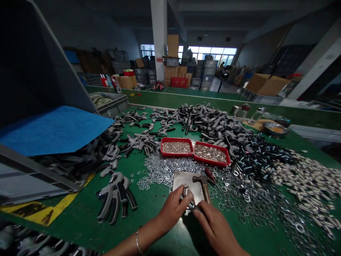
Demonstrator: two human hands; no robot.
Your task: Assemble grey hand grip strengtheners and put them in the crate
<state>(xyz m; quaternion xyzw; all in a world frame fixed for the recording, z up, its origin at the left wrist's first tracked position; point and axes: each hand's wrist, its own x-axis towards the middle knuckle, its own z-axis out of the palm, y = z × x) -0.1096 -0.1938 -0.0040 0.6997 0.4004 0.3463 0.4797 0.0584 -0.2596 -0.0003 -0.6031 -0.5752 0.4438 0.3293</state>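
Observation:
My left hand (174, 206) is closed around a small shiny metal piece with a ribbed, thread-like end (186, 190) that points up between thumb and fingers. Close beside it, my right hand (213, 224) grips a dark, narrow part (197, 208) that meets the metal piece; its far end is hidden in my fingers. Both hands are just over the near side of a pale metal plate (179, 179). A hammer (204, 185) lies across the plate's right side, its handle toward my right hand. Red-handled pliers (210, 175) rest just behind it.
Two red trays (177, 155) of small metal pins stand behind loose washers (160, 170). Grey and black clamp bodies (207, 121) are heaped farther back. Rings (247, 209), black parts with studs (253, 160) and metal cylinders (306, 174) spread rightward. A grey crate (39, 181) stands left.

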